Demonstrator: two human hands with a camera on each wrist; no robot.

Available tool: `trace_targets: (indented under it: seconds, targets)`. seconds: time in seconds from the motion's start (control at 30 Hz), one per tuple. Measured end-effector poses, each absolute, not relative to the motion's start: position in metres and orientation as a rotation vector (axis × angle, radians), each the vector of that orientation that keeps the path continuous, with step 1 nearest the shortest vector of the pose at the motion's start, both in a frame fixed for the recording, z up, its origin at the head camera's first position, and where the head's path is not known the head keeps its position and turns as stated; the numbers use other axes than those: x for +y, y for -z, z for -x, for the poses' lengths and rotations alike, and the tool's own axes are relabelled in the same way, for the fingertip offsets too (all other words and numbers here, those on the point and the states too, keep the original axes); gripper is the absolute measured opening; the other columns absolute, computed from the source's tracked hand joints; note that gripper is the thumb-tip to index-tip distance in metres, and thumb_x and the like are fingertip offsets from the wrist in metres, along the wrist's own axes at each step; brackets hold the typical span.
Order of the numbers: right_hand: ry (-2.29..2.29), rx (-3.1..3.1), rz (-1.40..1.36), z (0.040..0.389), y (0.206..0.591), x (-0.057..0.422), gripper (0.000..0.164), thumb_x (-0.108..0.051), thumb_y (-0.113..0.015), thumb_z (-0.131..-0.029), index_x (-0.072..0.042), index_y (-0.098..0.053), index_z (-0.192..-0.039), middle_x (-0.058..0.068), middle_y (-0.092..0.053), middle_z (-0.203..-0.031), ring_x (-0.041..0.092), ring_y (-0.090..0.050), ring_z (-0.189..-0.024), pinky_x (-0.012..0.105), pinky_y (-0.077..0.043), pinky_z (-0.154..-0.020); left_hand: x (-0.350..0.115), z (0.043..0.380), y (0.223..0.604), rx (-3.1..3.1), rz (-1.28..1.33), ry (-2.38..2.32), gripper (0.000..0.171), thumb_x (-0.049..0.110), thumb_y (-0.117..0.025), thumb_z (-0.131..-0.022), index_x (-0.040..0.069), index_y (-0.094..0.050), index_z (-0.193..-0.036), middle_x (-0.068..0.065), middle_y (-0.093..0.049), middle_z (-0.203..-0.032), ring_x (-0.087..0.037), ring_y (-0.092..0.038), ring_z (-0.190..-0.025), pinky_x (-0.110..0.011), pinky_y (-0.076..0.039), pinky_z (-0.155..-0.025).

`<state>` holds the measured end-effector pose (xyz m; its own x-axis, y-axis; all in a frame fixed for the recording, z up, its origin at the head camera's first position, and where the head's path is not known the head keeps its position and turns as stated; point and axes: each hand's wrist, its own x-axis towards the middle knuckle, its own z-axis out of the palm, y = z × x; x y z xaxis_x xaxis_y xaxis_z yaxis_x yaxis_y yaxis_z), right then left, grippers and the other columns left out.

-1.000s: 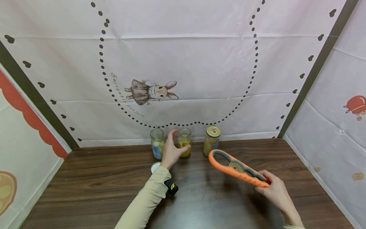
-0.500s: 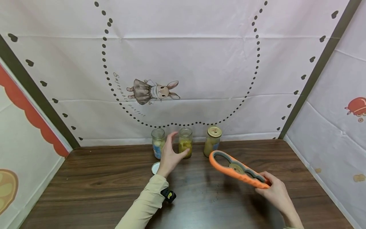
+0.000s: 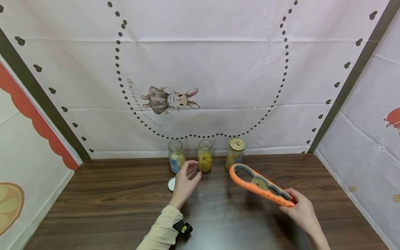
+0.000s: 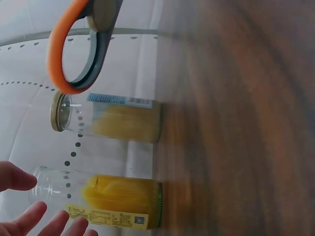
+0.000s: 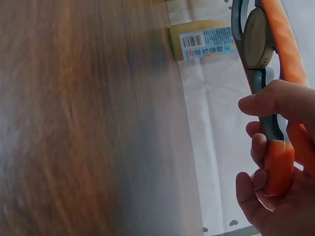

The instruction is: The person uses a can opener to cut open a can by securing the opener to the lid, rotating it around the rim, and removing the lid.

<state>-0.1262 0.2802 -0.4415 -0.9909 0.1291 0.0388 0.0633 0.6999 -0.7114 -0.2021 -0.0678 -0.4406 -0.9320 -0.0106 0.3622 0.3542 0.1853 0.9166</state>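
Note:
My right hand [image 3: 301,210] grips the handle of an orange and grey jar opener [image 3: 250,185], tilted above the table; a gold lid [image 3: 259,184] sits in its middle opening. My left hand [image 3: 184,185], fingers loosely bent and holding nothing, is just in front of the middle jar [image 3: 205,163]. That glass jar has no lid and holds yellow fruit pieces, with a yellow label showing in the left wrist view. To its left stands another lidless jar [image 3: 174,161] with pale contents and a blue label. The right-hand jar [image 3: 232,161] wears a gold lid.
A white-faced round lid [image 3: 171,184] lies on the dark wooden table [image 3: 109,208], partly behind my left hand. The jars stand along the table's back edge, against a white printed cloth [image 3: 237,76]. More cloth hangs at both sides.
My left hand has drawn back toward me and lower, away from the middle jar's upper part, its fingers coming closer together. My right hand and the jar opener stay about where they were.

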Motion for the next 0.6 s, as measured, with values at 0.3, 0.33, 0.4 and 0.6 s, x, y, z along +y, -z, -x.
trace_targets:
  seconds: [0.3, 0.33, 0.4, 0.6]
  targets:
    - [-1.174, -2.806, 0.133, 0.131, 0.442, 0.265, 0.045, -0.002, -0.080, -0.069, -0.001, -0.064, -0.111, 0.012, -0.061, -0.095, 0.022, -0.051, -0.078, 0.034, -0.040, -0.064, -0.065, 0.196, 0.441, -2.239, 0.316, 1.865, 0.024, -0.010, -0.059, -0.087, -0.010, -0.058, -0.111, -0.031, -0.058, -0.116, -0.045, -0.056, -0.112, -0.055, -0.044, -0.095]
    - [-1.169, -2.803, 0.119, 0.132, 0.443, 0.263, 0.046, -0.003, -0.081, -0.069, -0.001, -0.064, -0.111, 0.011, -0.061, -0.094, 0.022, -0.051, -0.079, 0.034, -0.040, -0.064, -0.066, 0.198, 0.442, -2.249, 0.310, 1.870, 0.023, -0.009, -0.059, -0.088, -0.009, -0.058, -0.111, -0.030, -0.058, -0.116, -0.044, -0.056, -0.112, -0.053, -0.045, -0.095]
    - [-1.154, -2.787, 0.083, 0.133, 0.444, 0.258, 0.045, -0.002, -0.082, -0.067, -0.003, -0.065, -0.109, 0.009, -0.061, -0.093, 0.021, -0.051, -0.079, 0.034, -0.040, -0.065, -0.067, 0.202, 0.446, -2.270, 0.301, 1.887, 0.022, -0.007, -0.059, -0.090, -0.007, -0.059, -0.112, -0.027, -0.059, -0.117, -0.040, -0.057, -0.112, -0.048, -0.047, -0.095]
    - [-1.101, -2.703, -0.066, 0.136, 0.447, 0.245, 0.043, 0.002, -0.083, -0.062, -0.007, -0.068, -0.101, 0.003, -0.060, -0.085, 0.018, -0.050, -0.077, 0.033, -0.041, -0.065, -0.064, 0.203, 0.449, -2.299, 0.368, 1.998, 0.018, -0.008, -0.050, -0.094, -0.007, -0.061, -0.109, -0.023, -0.061, -0.113, -0.039, -0.059, -0.109, -0.042, -0.049, -0.091]
